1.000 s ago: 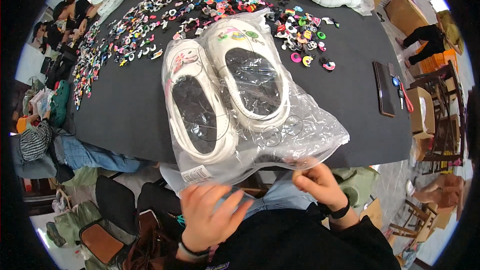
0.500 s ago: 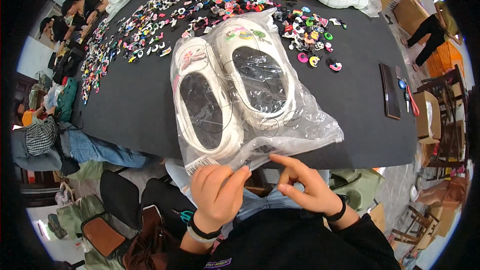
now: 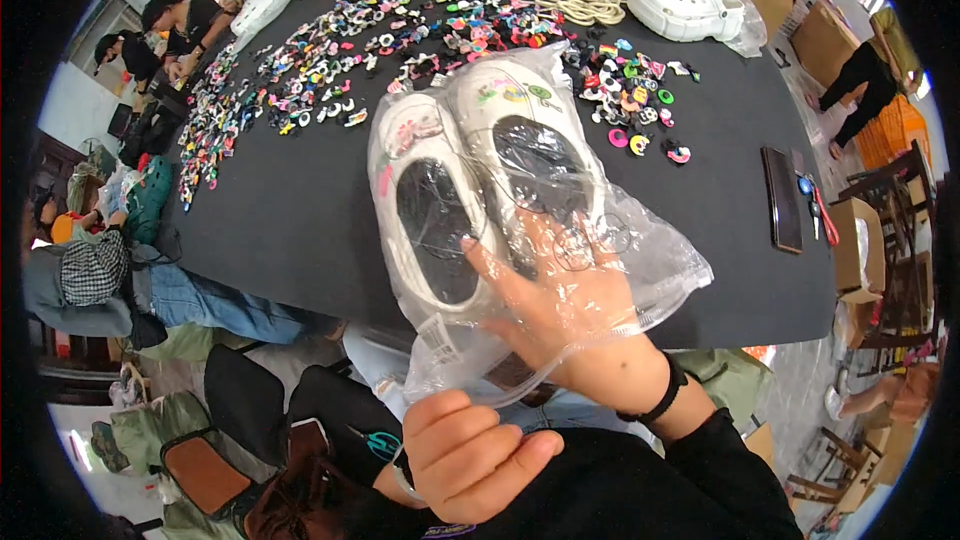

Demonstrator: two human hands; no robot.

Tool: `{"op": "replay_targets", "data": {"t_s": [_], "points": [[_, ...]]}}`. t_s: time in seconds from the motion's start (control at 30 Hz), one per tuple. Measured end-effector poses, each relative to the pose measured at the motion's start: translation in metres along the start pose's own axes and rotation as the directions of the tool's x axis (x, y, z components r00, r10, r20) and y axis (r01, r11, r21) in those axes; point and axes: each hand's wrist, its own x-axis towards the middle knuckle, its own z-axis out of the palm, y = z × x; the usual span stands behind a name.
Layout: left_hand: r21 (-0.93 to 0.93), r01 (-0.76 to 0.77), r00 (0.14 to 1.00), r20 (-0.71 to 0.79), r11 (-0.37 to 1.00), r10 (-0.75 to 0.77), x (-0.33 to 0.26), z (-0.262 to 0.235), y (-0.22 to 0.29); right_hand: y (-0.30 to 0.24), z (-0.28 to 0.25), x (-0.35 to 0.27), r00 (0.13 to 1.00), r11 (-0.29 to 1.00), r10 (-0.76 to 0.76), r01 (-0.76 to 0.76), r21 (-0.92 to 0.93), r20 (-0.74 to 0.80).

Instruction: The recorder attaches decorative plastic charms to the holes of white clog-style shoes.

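Observation:
A pair of white clogs, the left clog (image 3: 384, 202) and the right clog (image 3: 482, 145), lies side by side in a clear plastic bag (image 3: 665, 258) on the black table. Colourful charms sit on their toes. My right hand (image 3: 565, 315) is inside the bag through its near opening, fingers spread over the clogs' heel ends. Whether its fingertips press on the clogs I cannot tell. At the table's near edge my left hand (image 3: 475, 450) is closed on the rim of the bag's opening, fingers curled.
Heaps of small colourful charms (image 3: 320, 70) cover the far left and middle of the black table (image 3: 300, 230). A coil of cord (image 3: 590, 7) and another white clog (image 3: 685, 10) lie at the back. A phone (image 3: 782, 198) and red-handled scissors (image 3: 826, 220) lie right. People sit at left.
My right hand has gone from outside the bag's edge to inside it, with fingers spreading. My left hand has come nearer to me, holding the bag's rim, and the opening has widened.

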Motion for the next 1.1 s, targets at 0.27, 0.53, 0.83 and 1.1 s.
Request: {"op": "replay_targets", "data": {"t_s": [0.27,0.53,0.83,1.1], "points": [[0.212,0.435,0.889,-0.258,0.875,-0.379,-0.046,-0.022,-0.035,0.030,0.026,0.023,0.990,0.953,-0.140,0.125,0.275,0.034],[-0.587,0.800,0.264,0.154,0.127,-0.952,-0.111,-0.018,-0.056,0.031,-0.001,0.000,0.986,0.898,-0.103,0.036,0.439,0.129],[-0.704,0.695,0.153,0.343,-0.146,-0.927,-0.107,0.002,-0.054,0.014,0.008,0.000,0.960,0.979,-0.164,0.130,0.154,0.229],[-0.726,0.642,0.109,0.404,-0.246,-0.908,-0.097,-0.002,-0.032,0.013,-0.017,-0.024,0.966,0.933,-0.186,0.117,0.342,0.177]]}}
